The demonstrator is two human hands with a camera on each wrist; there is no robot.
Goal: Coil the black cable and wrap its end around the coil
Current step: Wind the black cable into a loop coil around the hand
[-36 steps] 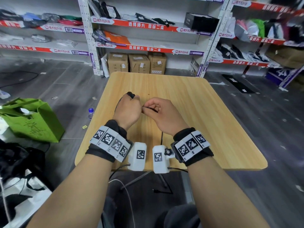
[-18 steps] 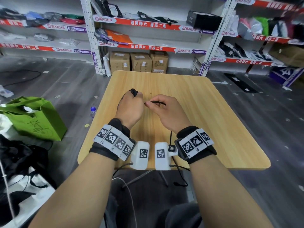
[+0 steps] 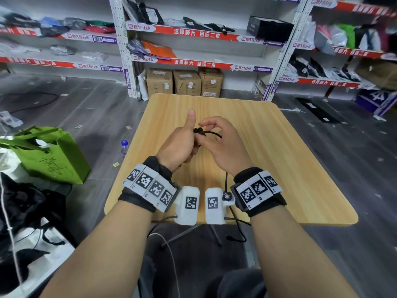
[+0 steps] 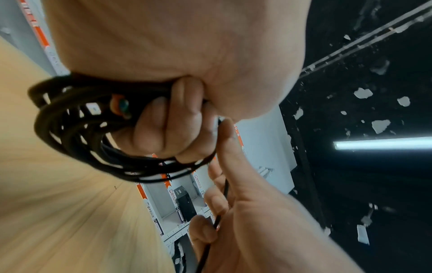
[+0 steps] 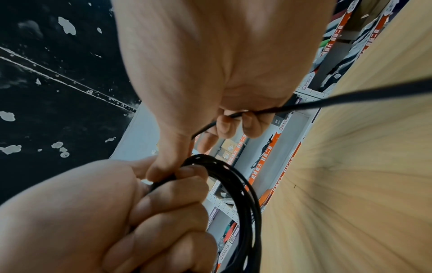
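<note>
- The person's left hand [image 3: 179, 145] is raised above the light wooden square table [image 3: 279, 160], near the middle of its width, fingers curled tightly into the palm and thumb pointing straight up.
- That hand grips the thin black cable [image 4: 77, 129], which is gathered into a bundle of several round loops; in the left wrist view the loops hang out of the fist towards the tabletop, and the curled fingers [image 4: 163, 125] pass through them.
- The person's right hand [image 3: 223, 145] is just right of the left one, almost touching it, with its fingers bent but not fully closed.
- In the right wrist view the right fingertips [image 5: 236, 123] pinch a single strand of the cable, and the right thumb reaches down to the top of the coil where the left fist holds it.
- From the right hand the free length of cable runs back towards the near table edge, passes the wrist and hangs below the edge, where a small plug end dangles.
- A green paper bag [image 3: 49, 155] stands on the grey floor to the left of the table.
- Three brown cardboard boxes [image 3: 184, 82] sit beyond the far table edge, under white shelving with red edge strips [image 3: 193, 33].
</note>
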